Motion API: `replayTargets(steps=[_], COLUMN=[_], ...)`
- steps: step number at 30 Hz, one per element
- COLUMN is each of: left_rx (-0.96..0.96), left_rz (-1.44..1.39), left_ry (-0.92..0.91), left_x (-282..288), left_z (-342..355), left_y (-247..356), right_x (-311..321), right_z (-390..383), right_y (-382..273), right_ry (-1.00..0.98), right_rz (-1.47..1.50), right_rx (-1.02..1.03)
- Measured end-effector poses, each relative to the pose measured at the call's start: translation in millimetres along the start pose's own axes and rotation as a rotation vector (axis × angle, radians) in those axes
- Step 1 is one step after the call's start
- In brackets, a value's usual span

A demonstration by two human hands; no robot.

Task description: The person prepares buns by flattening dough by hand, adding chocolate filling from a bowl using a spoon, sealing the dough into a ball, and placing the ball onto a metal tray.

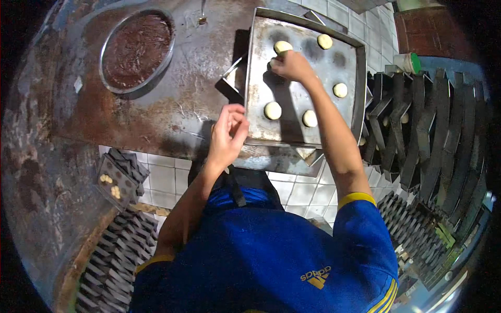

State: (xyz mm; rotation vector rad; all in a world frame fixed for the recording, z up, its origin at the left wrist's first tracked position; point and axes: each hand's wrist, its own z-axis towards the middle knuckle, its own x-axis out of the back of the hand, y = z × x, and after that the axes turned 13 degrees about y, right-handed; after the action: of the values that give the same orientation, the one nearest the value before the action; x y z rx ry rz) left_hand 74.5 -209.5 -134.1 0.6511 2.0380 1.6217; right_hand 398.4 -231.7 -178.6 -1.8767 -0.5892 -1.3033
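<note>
A worn metal baking tray (343, 122) lies on the work table with several round pale dough pieces (324, 41) spread on it. My right hand (292, 67) is over its upper middle, fingers bent together at a partly hidden piece just below another dough piece (283, 46); what they grip I cannot make out. My left hand (228, 134) is held beside the tray's lower left side, fingers loosely curved and apart, holding nothing. A shadow falls across the tray under my right arm.
An oval metal pan (136, 49) of dark brown mixture sits on the stained table (78, 115), left of the tray. Dark stacked pans (422, 125) crowd the right. More stacked pans (115, 250) and a small tray of dough pieces (117, 180) are at lower left.
</note>
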Motion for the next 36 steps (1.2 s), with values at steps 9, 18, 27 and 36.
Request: replayTargets(steps=[9,18,27,36], left_rx=[0.275,-0.097,-0.006,-0.068], left_rz=[-0.341,-0.185,-0.54,-0.506], left_ry=[0.176,0.426,0.099,0.271], left_x=[16.4,101.0,197.5,262.4], left_z=[77.4,90.3,91.3,93.2], left_y=[72.5,128.4,153.8,158.2], right_x=[59.7,27.2,26.2,24.9], right_z=[-121.7,-122.8,-82.0,-72.2], right_y=[-164.5,-329.1,-392.7,-444.7], right_ry=[0.208,0.626,0.551,0.4], right_rz=[1.027,1.285,1.465,1.275], right_rx=[-0.025,-0.19,-0.092,-0.063])
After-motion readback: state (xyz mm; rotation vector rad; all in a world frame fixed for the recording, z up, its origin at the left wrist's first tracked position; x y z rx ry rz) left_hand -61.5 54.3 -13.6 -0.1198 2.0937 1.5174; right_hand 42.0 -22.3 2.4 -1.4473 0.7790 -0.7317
